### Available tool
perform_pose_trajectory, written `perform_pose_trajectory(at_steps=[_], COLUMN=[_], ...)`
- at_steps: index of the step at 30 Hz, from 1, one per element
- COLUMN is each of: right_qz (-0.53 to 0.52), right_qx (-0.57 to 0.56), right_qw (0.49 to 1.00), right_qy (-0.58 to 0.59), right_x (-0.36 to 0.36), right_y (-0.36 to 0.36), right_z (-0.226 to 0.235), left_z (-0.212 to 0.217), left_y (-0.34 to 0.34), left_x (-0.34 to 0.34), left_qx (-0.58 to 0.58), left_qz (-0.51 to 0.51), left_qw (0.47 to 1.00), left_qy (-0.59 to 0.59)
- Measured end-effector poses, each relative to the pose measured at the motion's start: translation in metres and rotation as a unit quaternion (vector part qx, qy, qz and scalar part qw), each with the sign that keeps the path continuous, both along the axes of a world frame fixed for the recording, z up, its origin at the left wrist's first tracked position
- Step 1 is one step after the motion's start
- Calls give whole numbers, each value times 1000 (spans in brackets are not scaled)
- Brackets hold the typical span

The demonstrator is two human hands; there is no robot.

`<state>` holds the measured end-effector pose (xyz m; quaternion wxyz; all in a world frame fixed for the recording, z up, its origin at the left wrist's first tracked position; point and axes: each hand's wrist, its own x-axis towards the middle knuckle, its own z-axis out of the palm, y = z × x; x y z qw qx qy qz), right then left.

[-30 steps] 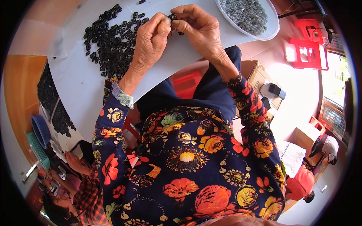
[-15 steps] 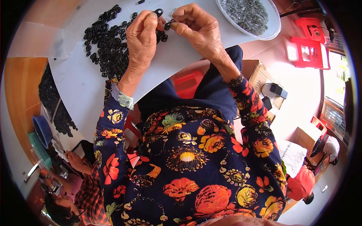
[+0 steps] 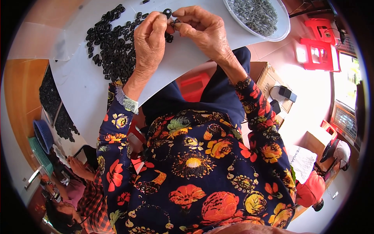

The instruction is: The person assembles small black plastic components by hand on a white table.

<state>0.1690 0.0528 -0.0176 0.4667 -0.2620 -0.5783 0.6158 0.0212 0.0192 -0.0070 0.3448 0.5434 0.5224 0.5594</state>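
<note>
Over the pale table [image 3: 175, 66], my left hand [image 3: 150, 45] is closed in a pinch on a small black plastic part with a round hole [image 3: 167, 12]. My right hand [image 3: 206, 33] is pinched shut right beside it, the two sets of fingertips almost meeting. A tiny dark piece [image 3: 175, 22] sits at the right fingertips; its kind is too small to make out. To the left of my left hand lies a loose pile of black plastic parts [image 3: 113, 46], partly hidden by that hand and wrist.
A round translucent tub [image 3: 287, 28] of small grey pieces [image 3: 255, 17] stands at the far right of the table. Red stools [image 3: 315, 54] and a cardboard box [image 3: 265, 78] are on the right. Baskets [image 3: 43, 134] and a person in checks [image 3: 93, 206] are at left; another person [image 3: 311, 189] sits at lower right.
My left hand has shifted slightly right with the black part, bringing it closer to my right fingertips. The right hand has barely moved.
</note>
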Motion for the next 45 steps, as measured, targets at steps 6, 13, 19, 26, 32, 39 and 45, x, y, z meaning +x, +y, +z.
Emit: perform_pose_trajectory(at_steps=[6, 13, 19, 26, 32, 39, 45], right_qz=[-2, -52, -52, -65, -137, -57, -52], right_qx=[3, 56, 14, -1, 175, 354, 461], right_qw=[1000, 997, 998, 998, 963, 879, 808], right_qy=[-7, -27, -22, 2, -154, -316, -364], right_x=[-1, -2, 2, 0, 9, 24, 21], right_y=[2, 7, 7, 2, 1, -16, -30], right_z=[-5, -14, -11, -2, 10, -8, -12], left_z=[-2, -1, -3, -6, -10, -19, -23], left_y=[1, 1, 3, 5, 11, 13, 15], left_x=[-1, -1, 0, -4, -19, -15, -14], left_qx=[14, 6, 9, -2, 18, 26, 40], left_qz=[-1, -15, -14, -7, -5, -28, -46], left_qw=[1000, 999, 999, 999, 999, 996, 996], left_qy=[20, 28, -30, -35, -36, -78, -67])
